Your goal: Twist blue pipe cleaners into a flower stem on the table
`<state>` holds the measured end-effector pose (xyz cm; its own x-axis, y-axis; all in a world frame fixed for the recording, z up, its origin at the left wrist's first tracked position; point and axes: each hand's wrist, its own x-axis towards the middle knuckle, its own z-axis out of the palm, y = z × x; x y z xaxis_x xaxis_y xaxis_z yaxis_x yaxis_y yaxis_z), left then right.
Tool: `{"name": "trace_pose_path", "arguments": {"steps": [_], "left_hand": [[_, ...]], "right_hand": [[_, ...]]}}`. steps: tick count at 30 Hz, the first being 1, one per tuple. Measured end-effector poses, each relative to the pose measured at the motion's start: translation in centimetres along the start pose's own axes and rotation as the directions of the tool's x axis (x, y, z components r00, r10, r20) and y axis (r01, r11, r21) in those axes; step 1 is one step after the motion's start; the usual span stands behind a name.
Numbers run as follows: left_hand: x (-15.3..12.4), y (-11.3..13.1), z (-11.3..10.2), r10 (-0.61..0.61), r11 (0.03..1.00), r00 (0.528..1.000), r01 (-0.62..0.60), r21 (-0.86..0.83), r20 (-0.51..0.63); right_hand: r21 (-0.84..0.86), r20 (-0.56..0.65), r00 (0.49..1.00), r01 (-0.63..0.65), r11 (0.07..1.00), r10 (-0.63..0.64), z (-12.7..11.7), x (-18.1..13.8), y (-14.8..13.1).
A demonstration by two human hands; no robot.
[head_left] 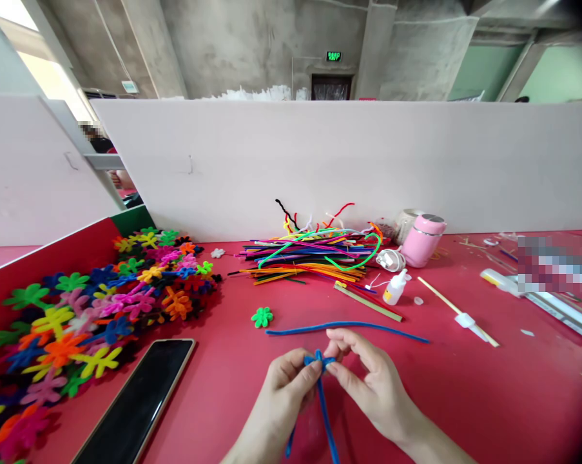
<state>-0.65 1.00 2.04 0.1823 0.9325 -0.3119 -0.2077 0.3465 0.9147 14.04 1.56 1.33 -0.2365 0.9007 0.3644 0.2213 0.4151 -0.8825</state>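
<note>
Both hands meet low in the middle of the head view, over the red table (465,399). My left hand (283,393) and my right hand (363,377) each pinch a blue pipe cleaner (325,403) at a small bent knot between the fingertips. Its loose ends trail down towards me. A second blue pipe cleaner (349,327) lies straight on the table just beyond my fingers. A small green felt flower (262,316) lies to the left of it.
A heap of coloured felt flowers (102,303) fills the left side. A dark phone (138,403) lies beside my left hand. A pile of coloured pipe cleaners (310,254), a glue bottle (396,287), a pink cup (422,240) and wooden sticks (457,310) lie further back.
</note>
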Motion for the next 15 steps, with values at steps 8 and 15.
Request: {"name": "trace_pose_path", "arguments": {"steps": [8, 15], "left_hand": [[-0.06, 0.08, -0.29, 0.025, 1.0, 0.999, -0.025, 0.008, 0.04], [-0.08, 0.14, 0.0, 0.024, 0.999, 1.0, -0.024, 0.037, -0.001]], "right_hand": [[0.042, -0.018, 0.999, -0.026, 0.999, 0.027, 0.08, -0.01, 0.09], [0.037, -0.034, 0.998, -0.048, 0.998, 0.049, 0.15, 0.01, 0.1]]}}
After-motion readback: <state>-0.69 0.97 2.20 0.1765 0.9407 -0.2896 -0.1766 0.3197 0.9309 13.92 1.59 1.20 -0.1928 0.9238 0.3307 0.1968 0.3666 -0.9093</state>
